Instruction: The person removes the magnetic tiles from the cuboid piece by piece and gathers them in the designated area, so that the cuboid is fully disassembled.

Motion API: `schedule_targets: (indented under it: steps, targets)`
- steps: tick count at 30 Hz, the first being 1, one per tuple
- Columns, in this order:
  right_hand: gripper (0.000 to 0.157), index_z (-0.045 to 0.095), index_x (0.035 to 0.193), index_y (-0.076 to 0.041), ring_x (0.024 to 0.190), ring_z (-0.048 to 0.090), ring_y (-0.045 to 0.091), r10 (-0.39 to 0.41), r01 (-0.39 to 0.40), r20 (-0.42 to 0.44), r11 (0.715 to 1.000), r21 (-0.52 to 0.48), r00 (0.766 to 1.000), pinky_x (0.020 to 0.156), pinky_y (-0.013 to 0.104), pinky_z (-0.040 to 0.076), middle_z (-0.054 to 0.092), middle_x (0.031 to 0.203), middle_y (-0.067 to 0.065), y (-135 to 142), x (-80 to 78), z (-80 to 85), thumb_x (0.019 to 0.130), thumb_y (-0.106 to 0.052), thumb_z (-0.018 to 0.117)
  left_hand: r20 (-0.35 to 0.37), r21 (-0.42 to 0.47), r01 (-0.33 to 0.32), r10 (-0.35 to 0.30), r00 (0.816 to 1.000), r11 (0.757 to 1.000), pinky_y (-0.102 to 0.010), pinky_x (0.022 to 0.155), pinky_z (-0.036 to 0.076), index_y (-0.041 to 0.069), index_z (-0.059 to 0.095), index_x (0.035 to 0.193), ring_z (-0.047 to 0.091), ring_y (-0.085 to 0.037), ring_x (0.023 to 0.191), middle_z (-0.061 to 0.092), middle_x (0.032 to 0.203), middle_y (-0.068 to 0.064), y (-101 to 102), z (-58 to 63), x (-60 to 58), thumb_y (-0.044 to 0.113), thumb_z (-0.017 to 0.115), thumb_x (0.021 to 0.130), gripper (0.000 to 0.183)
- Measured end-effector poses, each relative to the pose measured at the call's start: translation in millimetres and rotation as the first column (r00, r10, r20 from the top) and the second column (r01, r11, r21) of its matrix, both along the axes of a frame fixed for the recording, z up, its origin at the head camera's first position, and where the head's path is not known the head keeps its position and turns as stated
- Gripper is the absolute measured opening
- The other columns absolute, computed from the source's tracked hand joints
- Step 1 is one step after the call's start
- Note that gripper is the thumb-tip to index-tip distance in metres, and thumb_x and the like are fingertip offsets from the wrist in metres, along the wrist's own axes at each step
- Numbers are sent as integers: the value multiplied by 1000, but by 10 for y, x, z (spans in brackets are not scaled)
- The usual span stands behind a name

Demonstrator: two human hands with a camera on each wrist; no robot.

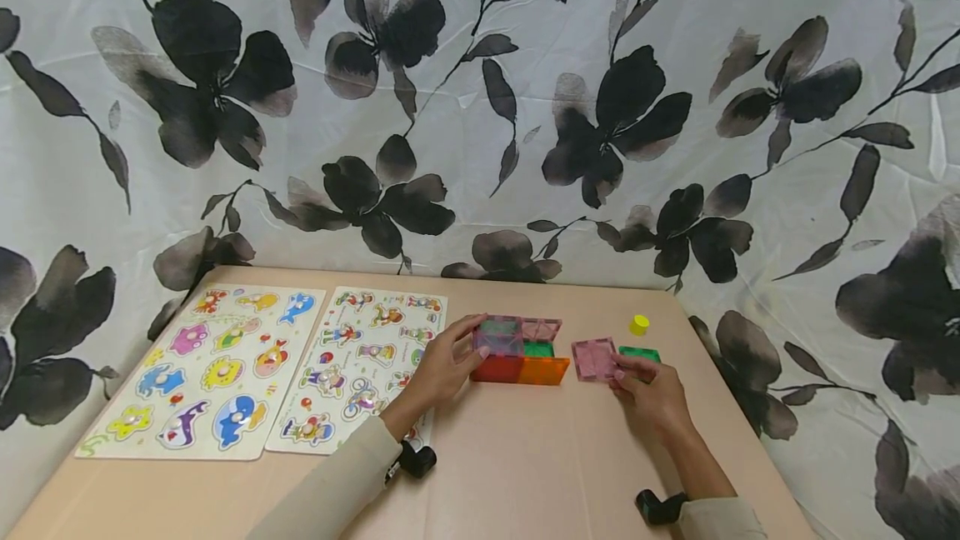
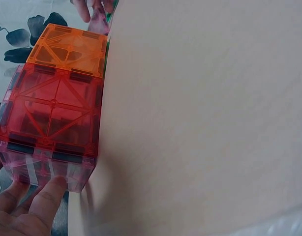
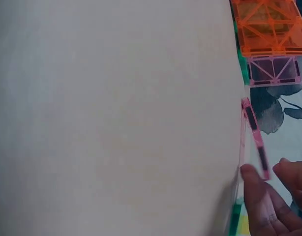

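A box of see-through magnetic tiles stands mid-table, its near side made of a red tile (image 1: 497, 370) and an orange tile (image 1: 547, 371). My left hand (image 1: 442, 365) grips the box's left end, with thumb and fingers about a pink tile (image 2: 40, 169). Within the box's right part lies a green tile (image 1: 537, 348), partly hidden. To the right, my right hand (image 1: 654, 397) pinches a loose pink tile (image 1: 594, 359) by its edge, apart from the box. In the right wrist view that pink tile (image 3: 256, 137) appears edge-on and tilted.
Another green tile (image 1: 640, 353) lies behind the right hand, with a small yellow round piece (image 1: 639, 324) beyond it. Two sticker sheets, one with sea animals (image 1: 198, 432) and one with small figures (image 1: 360, 440), lie on the left. A flowered cloth (image 1: 480, 107) hangs behind the table.
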State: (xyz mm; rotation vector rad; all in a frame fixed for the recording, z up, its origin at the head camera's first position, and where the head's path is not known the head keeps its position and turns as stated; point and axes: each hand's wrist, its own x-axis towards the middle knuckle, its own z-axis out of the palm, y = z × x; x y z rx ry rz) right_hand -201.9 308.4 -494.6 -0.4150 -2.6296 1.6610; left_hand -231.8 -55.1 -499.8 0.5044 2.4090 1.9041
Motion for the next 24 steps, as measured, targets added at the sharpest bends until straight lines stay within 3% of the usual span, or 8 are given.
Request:
schedule_targets:
  steps: [2,5,8,13,19,24]
  targets:
    - [35,71,138,-6,102,77,23,12,-11,-10,991,133,1000,84,25,65,75,126,21,1,24,27,103,-9,70,0,-6,-1,1,1000,1000,-53,115,50,21,52,158,41,-41,156,46,167,-6,-3,3,0,13,70,103,58]
    - [32,75,133,-10,106,75,30,38,-21,-48,946,323,998,81,28,65,77,126,19,-6,58,72,101,-14,74,-4,-12,-2,2,1000,1000,-52,115,50,21,52,158,41,-40,156,46,167,-6,-8,-1,-7,13,70,103,58]
    - [31,76,130,-9,108,75,38,81,-30,-105,908,418,991,83,39,65,77,125,19,-39,76,121,100,-13,75,-13,-11,-5,5,1000,1000,-52,115,50,20,52,158,41,-40,156,47,167,-7,-10,-10,-15,13,70,103,58]
    - [35,74,134,-8,114,75,38,151,-76,-148,903,423,977,96,51,64,76,128,18,-183,64,186,98,-8,76,2,-11,-5,5,1000,1000,-51,115,50,22,52,158,40,-39,157,46,167,-6,-13,5,-17,13,71,103,59]
    - [43,73,137,-12,117,75,30,304,-236,-178,915,326,936,100,41,63,75,133,10,-414,20,183,94,-5,79,12,4,4,-4,1000,1000,-52,115,50,17,52,157,41,-39,156,45,168,-8,-9,27,-10,11,70,103,57]
    - [43,74,135,-15,117,75,29,352,-290,-172,907,306,920,97,35,64,74,135,9,-558,-8,146,93,-3,79,13,9,7,-7,1000,1000,-53,115,50,17,52,157,41,-39,156,45,167,-7,2,29,-4,11,70,103,58]
